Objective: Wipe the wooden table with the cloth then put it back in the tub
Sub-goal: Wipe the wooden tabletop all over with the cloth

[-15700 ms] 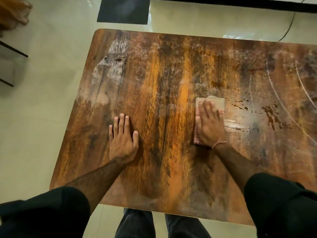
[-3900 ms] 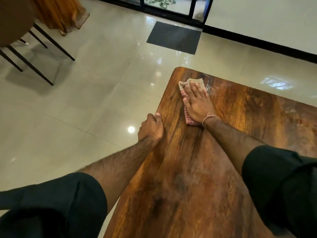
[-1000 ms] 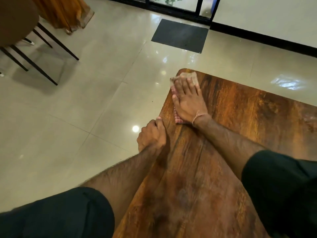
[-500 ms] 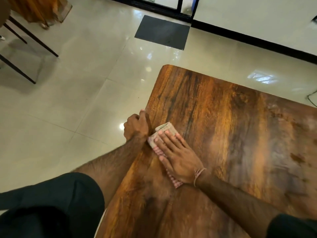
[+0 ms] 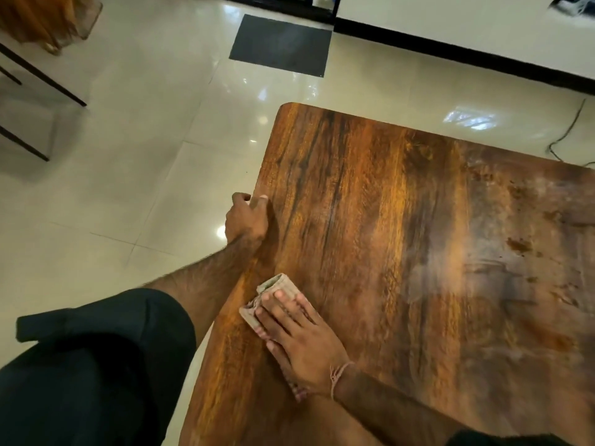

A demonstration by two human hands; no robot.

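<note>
The wooden table (image 5: 370, 204) fills the right half of the view, its left edge running down the middle. My right hand (image 5: 299, 336) lies flat with straight fingers on a folded beige and pink cloth (image 5: 273, 292), pressing it onto the tabletop near the left edge. My left hand (image 5: 246, 218) grips that left edge farther up, thumb on top and fingers curled under. Brown stains and whitish smears (image 5: 518, 244) mark the right part of the table. No tub is in view.
Glossy cream floor tiles (image 5: 128, 156) spread to the left. A dark doormat (image 5: 280, 45) lies by the far wall. Black chair legs (image 5: 42, 88) and orange fabric (image 5: 42, 17) stand at the top left. A cable (image 5: 566, 133) trails on the floor at the right.
My right hand has slid the cloth along the left edge from the far corner back toward me. My left hand has kept its hold on the table edge.
</note>
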